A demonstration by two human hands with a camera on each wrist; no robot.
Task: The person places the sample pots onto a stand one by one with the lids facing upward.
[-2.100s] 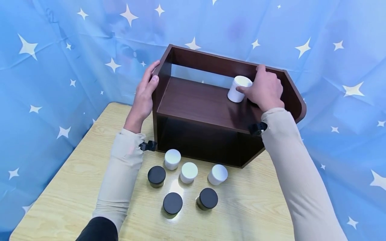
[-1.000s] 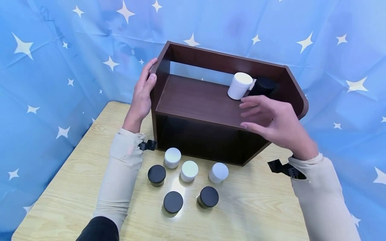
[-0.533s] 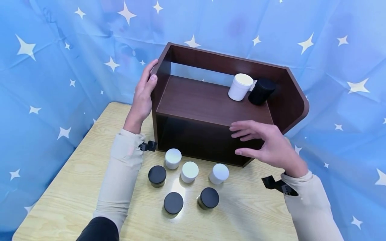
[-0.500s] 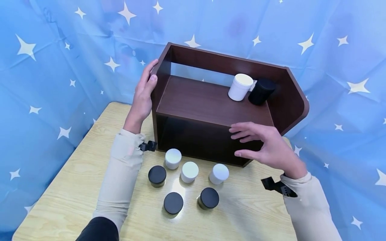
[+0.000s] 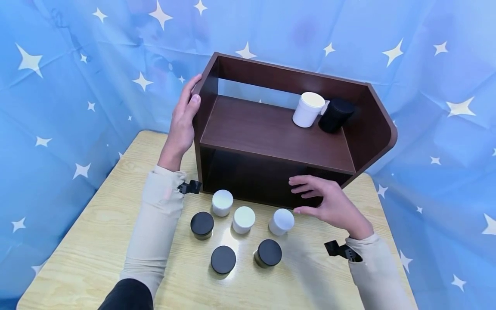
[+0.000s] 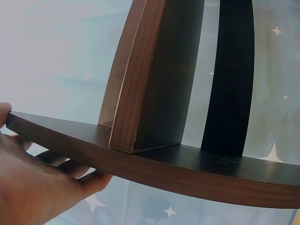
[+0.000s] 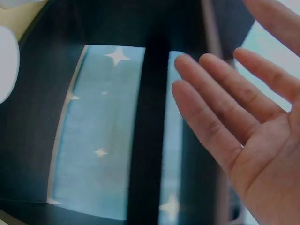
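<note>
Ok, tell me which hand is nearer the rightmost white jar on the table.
Right: the right hand hovers close to that white jar, on its right; the left hand is farther off, gripping the shelf's left side.

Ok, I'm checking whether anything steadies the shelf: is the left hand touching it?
Touching. The left wrist view shows the left hand with its fingers against the outer side of the shelf.

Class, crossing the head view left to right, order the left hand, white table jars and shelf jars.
Left hand, leftmost white table jar, middle white jar, rightmost white table jar, white shelf jar, black shelf jar.
</note>
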